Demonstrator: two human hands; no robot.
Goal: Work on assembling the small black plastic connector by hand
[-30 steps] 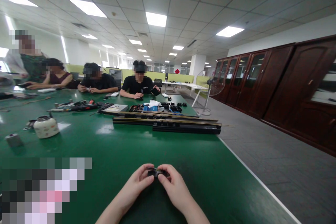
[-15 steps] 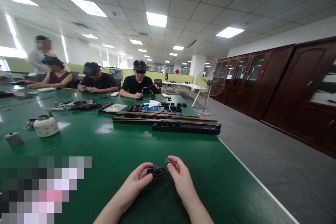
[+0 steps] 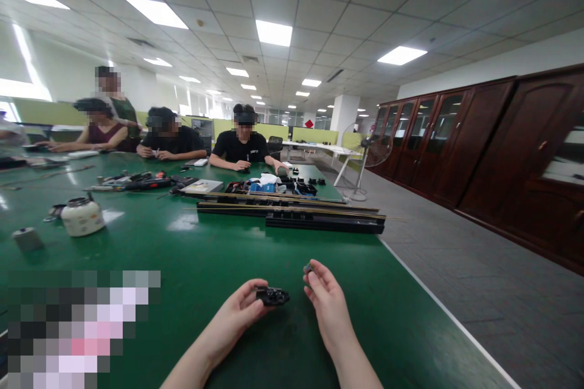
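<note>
My left hand (image 3: 240, 310) grips a small black plastic part (image 3: 272, 296) between thumb and fingers, low over the green table (image 3: 205, 267). The part has an uneven, partly hollow upper side whose details are too small to make out. To its right, apart from it, my right hand (image 3: 327, 293) pinches a tiny greyish piece (image 3: 308, 268) between thumb and forefinger. What kind of piece this is does not show.
Long black rails (image 3: 323, 223) with thin brass-coloured rods lie across the table ahead. Behind them are blue and black parts (image 3: 264, 185). A white jar (image 3: 83, 217) and a grey cylinder (image 3: 28, 239) stand left. Several people sit opposite; a fan (image 3: 365, 152) stands beyond the right edge.
My right hand has moved right and slightly up with the tiny piece, away from the black part. My left hand is nearly still. Across the table, a co-worker's hand now reaches to small parts.
</note>
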